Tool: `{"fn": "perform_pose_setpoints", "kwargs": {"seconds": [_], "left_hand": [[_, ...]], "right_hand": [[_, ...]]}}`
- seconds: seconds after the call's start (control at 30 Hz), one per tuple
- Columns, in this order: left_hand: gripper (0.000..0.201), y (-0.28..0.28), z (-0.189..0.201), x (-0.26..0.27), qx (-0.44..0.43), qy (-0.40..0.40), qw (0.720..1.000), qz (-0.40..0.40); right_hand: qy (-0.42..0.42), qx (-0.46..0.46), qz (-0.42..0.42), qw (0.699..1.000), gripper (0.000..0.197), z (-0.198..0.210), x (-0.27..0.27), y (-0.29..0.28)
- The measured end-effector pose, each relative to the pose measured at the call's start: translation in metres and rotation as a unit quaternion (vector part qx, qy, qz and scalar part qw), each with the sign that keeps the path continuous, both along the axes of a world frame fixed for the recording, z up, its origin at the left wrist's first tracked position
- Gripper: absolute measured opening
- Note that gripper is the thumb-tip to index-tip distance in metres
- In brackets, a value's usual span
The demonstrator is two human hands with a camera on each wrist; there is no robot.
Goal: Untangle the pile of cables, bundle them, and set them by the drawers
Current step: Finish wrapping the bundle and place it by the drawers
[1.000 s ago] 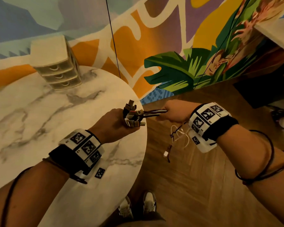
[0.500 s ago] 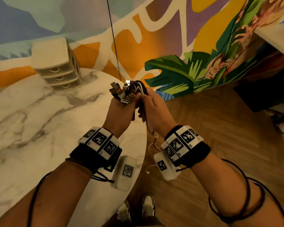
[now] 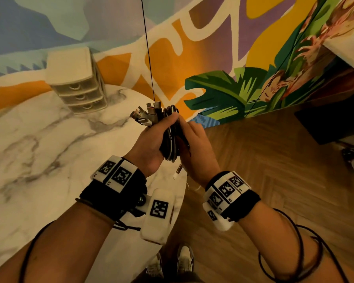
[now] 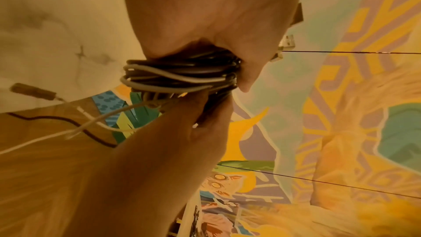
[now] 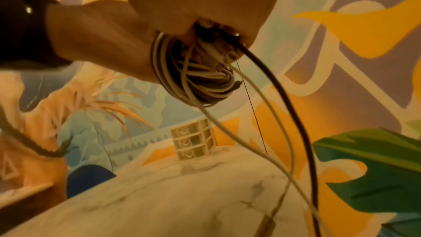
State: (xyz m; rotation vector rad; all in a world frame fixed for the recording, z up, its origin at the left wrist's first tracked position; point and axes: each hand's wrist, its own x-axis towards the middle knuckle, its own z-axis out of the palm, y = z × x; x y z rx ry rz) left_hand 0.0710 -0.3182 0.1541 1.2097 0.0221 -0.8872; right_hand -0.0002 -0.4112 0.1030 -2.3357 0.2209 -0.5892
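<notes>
Left hand (image 3: 151, 139) clamped round the cable coil (image 3: 170, 137), held above worktop's (image 3: 39, 139) right edge; right hand (image 3: 194, 146) pinching loose tails against it. Wrap tails tight, tuck plugs (image 3: 147, 115). Drawers (image 3: 78, 82) at far edge, path looks free; dangling ends may snag

Black wristbands (image 3: 243, 203) carry white marker tags; thin black cables (image 3: 298, 254) circle bare forearms.

Colourful mural wall (image 3: 213, 48); herringbone wood floor (image 3: 264, 180); marble table (image 3: 29, 150).
</notes>
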Motion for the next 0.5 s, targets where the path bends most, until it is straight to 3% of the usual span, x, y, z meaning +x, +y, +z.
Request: {"fn": "perform_pose_setpoints", "kwargs": {"seconds": [0.13, 0.3, 0.37, 0.5], "left_hand": [[0.036, 0.003, 0.003, 0.002, 0.000, -0.009, 1.000, -0.030], [0.030, 0.010, 0.003, 0.005, 0.002, -0.023, 1.000, -0.001], [0.025, 0.011, 0.001, 0.004, 0.001, -0.028, 1.000, 0.012], [0.016, 0.018, -0.001, 0.008, -0.030, -0.028, 0.999, 0.022]], "right_hand": [[-0.017, -0.124, -0.008, 0.992, 0.038, 0.004, 0.000, -0.009], [-0.018, -0.162, 0.019, 0.986, 0.041, 0.010, -0.001, -0.011], [-0.039, -0.110, -0.001, 0.993, 0.040, 0.008, -0.002, -0.005], [-0.042, 0.159, -0.053, 0.985, 0.059, 0.005, -0.009, 0.005]]}}
